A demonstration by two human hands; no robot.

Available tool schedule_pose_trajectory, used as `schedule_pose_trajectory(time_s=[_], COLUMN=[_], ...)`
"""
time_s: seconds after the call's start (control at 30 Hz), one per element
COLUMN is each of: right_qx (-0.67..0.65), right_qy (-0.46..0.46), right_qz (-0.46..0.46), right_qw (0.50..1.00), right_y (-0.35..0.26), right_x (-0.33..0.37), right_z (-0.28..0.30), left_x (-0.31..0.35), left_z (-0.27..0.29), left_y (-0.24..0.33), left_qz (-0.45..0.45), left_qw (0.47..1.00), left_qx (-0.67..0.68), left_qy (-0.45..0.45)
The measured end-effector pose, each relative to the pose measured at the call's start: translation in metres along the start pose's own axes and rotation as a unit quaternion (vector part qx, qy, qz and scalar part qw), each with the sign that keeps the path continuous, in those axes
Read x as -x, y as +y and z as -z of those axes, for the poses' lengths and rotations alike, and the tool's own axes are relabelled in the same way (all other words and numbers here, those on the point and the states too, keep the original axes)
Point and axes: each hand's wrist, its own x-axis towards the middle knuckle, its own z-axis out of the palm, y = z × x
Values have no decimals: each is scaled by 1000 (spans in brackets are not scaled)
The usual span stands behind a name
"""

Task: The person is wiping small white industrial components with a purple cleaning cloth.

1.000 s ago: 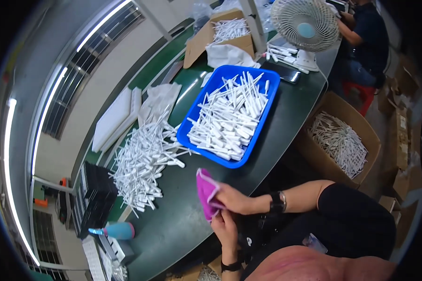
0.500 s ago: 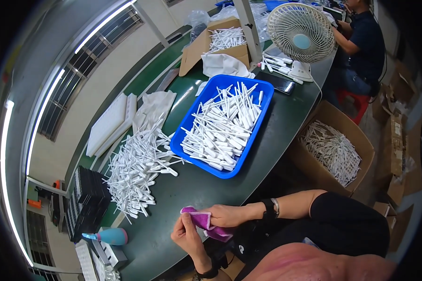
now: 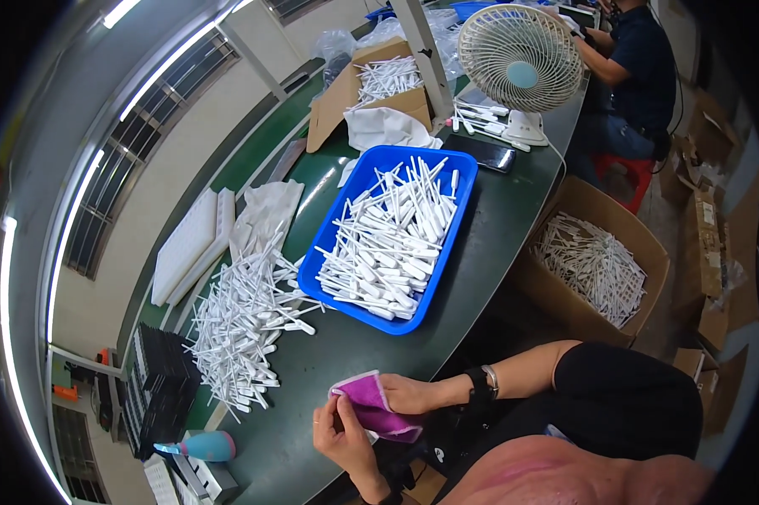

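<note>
A purple cloth point(image 3: 367, 396) with a pale edge is gripped in my right hand point(image 3: 404, 394), just over the near edge of the green table. My left hand point(image 3: 346, 436) meets the cloth's left corner, thumb and fingertips pinched together. A small white bit shows at those fingertips, too small to name. Beyond my hands lies a blue tray point(image 3: 305, 282) full of thin white plastic sticks point(image 3: 388, 244), each with a thicker end. To its left a loose pile of the same white sticks point(image 3: 243, 324) is heaped on the table.
Black stacked trays point(image 3: 156, 383) and a blue-pink spray bottle point(image 3: 207, 446) stand at the left. At the back are a fan point(image 3: 521, 63), a phone point(image 3: 480, 153) and an open carton point(image 3: 333, 109). Another carton of white sticks point(image 3: 594, 269) sits right. A co-worker point(image 3: 640, 76) sits far right.
My left fingertips have shifted on the cloth's corner, and the cloth is spread wider between my hands. The whole view has turned slightly.
</note>
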Motion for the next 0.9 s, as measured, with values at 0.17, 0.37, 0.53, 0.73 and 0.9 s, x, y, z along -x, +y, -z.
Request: schedule_pose_trajectory(time_s=[0.17,0.37,0.53,0.73,0.9], right_qx=[2,41,112,70,51], right_qy=[6,-159,-142,-95,-65], right_qz=[-11,-157,-126,-112,-115], right_qw=[1000,974,975,987,990], right_y=[-13,-25,-24,-10,-13], right_x=[4,1,10,14,16], right_z=[-6,2,2,12,13], left_x=[-6,-19,-31,-86,-169], left_z=[8,12,16,9,-28], left_y=[-8,-16,-28,-31,4], left_qz=[166,267,243,176,181], left_qw=[959,897,906,936,912], left_qx=[231,341,329,297,360], left_qy=[8,91,110,62,-76])
